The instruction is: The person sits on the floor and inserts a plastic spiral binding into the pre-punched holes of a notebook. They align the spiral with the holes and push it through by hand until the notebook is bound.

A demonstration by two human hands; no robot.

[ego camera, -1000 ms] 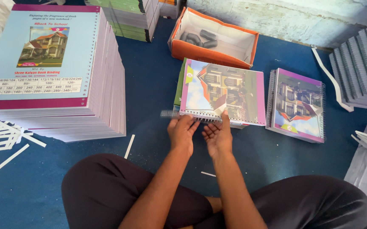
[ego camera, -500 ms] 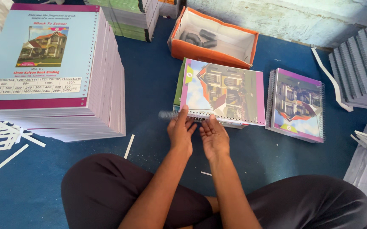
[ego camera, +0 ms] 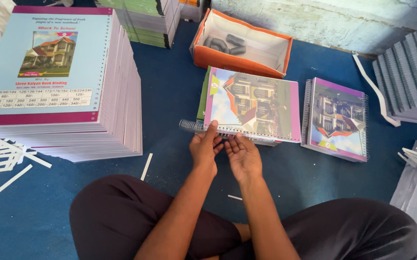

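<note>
Both hands worked the spiral coil [ego camera: 192,126] along the notebook [ego camera: 252,105] near edge on the floor; left hand [ego camera: 204,148] pinched coil, right hand [ego camera: 241,155] open at 3 o'clock. Binding step, judged; next: feed steadily.

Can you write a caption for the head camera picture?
Two bare hands, left and right, at the silver wire spiral of a colourful house-cover notebook.

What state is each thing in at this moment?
Notebook: closed, wire coil only partly threaded into its near edge.
Wire coil: sticking out past the left corner.
Left hand: fingers on the coil.
Right hand: open, palm up, at the edge.
Bound notebook: closed, flat.
Orange box: open.
</note>
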